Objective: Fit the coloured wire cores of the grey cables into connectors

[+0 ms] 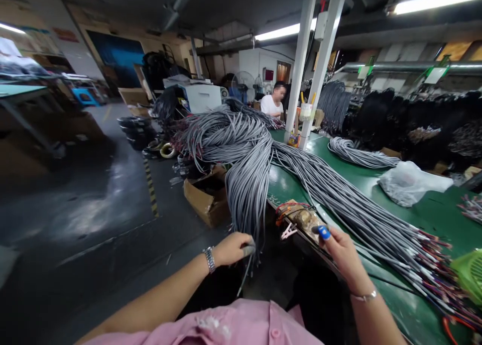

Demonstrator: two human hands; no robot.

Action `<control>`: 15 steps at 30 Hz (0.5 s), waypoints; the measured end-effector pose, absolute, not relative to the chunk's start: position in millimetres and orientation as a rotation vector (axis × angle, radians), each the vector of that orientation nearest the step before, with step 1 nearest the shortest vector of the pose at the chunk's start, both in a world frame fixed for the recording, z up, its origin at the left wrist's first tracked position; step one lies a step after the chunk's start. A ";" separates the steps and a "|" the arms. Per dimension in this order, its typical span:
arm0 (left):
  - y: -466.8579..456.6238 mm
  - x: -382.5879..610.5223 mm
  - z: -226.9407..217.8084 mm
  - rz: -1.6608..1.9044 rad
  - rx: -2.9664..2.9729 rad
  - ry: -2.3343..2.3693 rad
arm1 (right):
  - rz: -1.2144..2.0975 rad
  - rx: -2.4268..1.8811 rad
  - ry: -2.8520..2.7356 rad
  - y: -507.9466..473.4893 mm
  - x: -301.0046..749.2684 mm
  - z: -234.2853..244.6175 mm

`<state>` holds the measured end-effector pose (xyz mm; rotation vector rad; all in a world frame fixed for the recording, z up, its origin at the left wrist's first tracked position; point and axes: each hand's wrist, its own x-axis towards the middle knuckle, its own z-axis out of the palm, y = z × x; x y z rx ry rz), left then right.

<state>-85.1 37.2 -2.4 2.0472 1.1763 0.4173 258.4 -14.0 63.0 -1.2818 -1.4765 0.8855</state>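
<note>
My left hand (234, 248), with a metal watch on its wrist, is closed around a grey cable (244, 280) whose end sticks out below the fingers. It is beside the lower ends of a thick grey cable bundle (248, 184) hanging over the table edge. My right hand (341, 252), blue wrapping on its thumb, is pinched closed over the table edge; what it holds, if anything, I cannot make out. Just beyond those fingertips lies a small board with a brown lump (304, 218), red and black wires (288, 208) and a pink clip (288, 231).
More grey cables (354, 199) stretch across the green table (286, 182), their stripped ends at the right. A plastic bag (408, 182) and a green basket-like object (469, 274) lie there too. An open cardboard box (203, 204) stands on the floor. A person (271, 105) sits beyond the cables.
</note>
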 end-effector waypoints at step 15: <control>162.7 -16.2 41.7 1.033 1.750 0.963 | -0.572 -1.798 -2.043 83.5 338.3 28.4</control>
